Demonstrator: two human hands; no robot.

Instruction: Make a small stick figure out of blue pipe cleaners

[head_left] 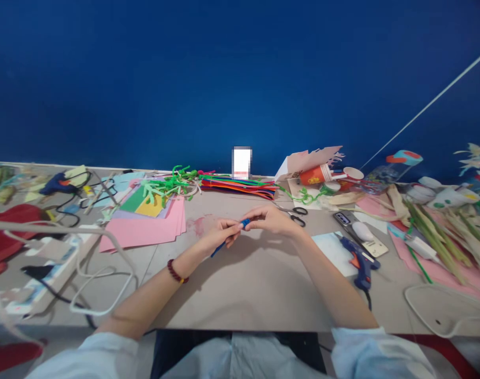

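Note:
Between my two hands, just above the middle of the table, is a blue pipe cleaner [245,222] with a coiled end. My left hand [223,233] is closed on it, and a straight blue tail sticks out below the fingers. My right hand [268,220] pinches the coiled end with thumb and fingertips. Beyond the hands lies a bundle of coloured pipe cleaners [238,187]. Scissors [297,214] with dark handles rest just past my right hand. Pink paper sheets [145,231] lie left of my left hand.
A blue glue gun [358,260] and a phone [345,220] lie to the right. Corn husks [437,239] cover the far right. At left stand a white power strip [50,273] and looping cables. Red paper cups [316,175] lie near the blue wall [240,79].

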